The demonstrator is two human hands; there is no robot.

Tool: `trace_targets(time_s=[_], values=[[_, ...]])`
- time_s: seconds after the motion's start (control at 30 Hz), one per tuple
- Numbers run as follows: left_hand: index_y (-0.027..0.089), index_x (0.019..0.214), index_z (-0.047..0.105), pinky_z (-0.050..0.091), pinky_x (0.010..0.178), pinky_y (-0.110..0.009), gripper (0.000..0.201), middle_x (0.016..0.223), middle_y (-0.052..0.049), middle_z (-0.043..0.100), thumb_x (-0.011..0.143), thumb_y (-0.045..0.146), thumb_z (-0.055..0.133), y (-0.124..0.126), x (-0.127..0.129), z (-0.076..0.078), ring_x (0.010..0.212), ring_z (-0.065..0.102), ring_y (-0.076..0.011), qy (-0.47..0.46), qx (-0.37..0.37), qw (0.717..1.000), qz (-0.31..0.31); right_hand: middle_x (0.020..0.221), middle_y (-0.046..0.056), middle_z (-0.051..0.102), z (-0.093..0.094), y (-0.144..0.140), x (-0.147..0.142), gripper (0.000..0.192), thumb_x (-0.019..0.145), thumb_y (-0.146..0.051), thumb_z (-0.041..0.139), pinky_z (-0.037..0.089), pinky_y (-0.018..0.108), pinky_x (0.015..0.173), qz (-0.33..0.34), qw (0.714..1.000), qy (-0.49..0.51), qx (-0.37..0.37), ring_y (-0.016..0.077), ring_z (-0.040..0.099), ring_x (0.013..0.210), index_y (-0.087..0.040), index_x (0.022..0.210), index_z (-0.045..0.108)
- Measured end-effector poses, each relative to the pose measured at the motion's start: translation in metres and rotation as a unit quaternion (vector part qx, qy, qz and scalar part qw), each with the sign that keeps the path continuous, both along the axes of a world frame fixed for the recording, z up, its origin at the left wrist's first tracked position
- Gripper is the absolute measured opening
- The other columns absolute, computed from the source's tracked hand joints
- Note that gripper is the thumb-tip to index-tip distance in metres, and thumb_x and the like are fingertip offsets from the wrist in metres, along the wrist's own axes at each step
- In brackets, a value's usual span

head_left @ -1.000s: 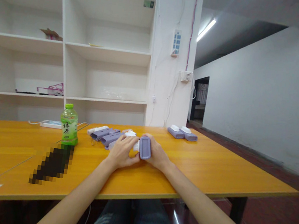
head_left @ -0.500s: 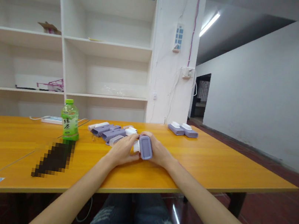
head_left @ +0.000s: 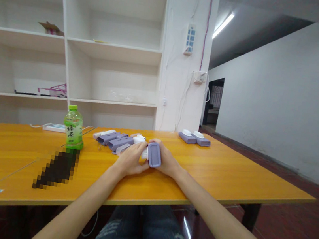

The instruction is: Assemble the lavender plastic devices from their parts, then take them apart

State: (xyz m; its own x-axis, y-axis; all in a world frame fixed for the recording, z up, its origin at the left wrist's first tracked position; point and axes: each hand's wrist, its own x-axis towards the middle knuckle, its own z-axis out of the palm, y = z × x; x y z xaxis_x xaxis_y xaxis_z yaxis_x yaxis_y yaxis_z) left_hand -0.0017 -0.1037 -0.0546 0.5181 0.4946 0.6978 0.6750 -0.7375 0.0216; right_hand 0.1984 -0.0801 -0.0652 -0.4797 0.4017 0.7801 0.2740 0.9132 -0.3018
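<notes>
Just above the near part of the table, my left hand [head_left: 130, 160] is closed around a white brush [head_left: 144, 154], with its bristles facing the case. Beside it, my right hand [head_left: 168, 161] grips a purple rectangular case [head_left: 154, 155] from the right and behind. Brush and case are right against each other; whether they are joined I cannot tell. My fingers hide much of both. Beyond my left hand lie purple sleeve-like cases [head_left: 120, 143], a white brush piece [head_left: 139, 139] and a pale translucent part [head_left: 123, 149].
A green-capped drink bottle [head_left: 74, 127] stands at left, with a dark pixelated patch [head_left: 60, 170] in front. Two purple cases topped with white brushes [head_left: 187, 137] sit at the far right of the yellow table [head_left: 229, 174]. A white power strip [head_left: 54, 127] and shelves [head_left: 119, 47] are behind.
The purple case has tilted slightly and moved a little up and left, closer to the brush. Both hands keep their hold, and the view has shifted slightly.
</notes>
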Motion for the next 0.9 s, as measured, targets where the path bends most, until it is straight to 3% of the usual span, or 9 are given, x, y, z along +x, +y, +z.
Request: trace_targets(time_s=[0.6,0.9], values=[[0.022,0.135,0.040,0.049,0.097,-0.044,0.065,0.127,-0.013,0.062,0.077,0.033,0.069,0.009,-0.008,-0.003,0.114,0.061,-0.0312,0.019,0.014,1.000,-0.008,0.131,0.009,0.057,0.000,0.002,0.003,0.069,0.074,-0.019,0.074,0.045,0.042,0.106,-0.018,1.000,0.014,0.012,0.0257,0.058,0.120,-0.026,0.134,0.040],[0.020,0.131,0.044,0.045,0.094,-0.046,0.057,0.122,-0.015,0.062,0.077,0.022,0.060,0.009,-0.004,-0.004,0.111,0.060,-0.0324,0.035,0.011,0.997,0.069,0.119,0.007,0.062,-0.002,0.016,0.007,0.067,0.069,-0.027,0.080,0.050,0.043,0.098,-0.068,0.992,0.107,-0.017,0.0252,0.063,0.107,-0.024,0.127,0.045]])
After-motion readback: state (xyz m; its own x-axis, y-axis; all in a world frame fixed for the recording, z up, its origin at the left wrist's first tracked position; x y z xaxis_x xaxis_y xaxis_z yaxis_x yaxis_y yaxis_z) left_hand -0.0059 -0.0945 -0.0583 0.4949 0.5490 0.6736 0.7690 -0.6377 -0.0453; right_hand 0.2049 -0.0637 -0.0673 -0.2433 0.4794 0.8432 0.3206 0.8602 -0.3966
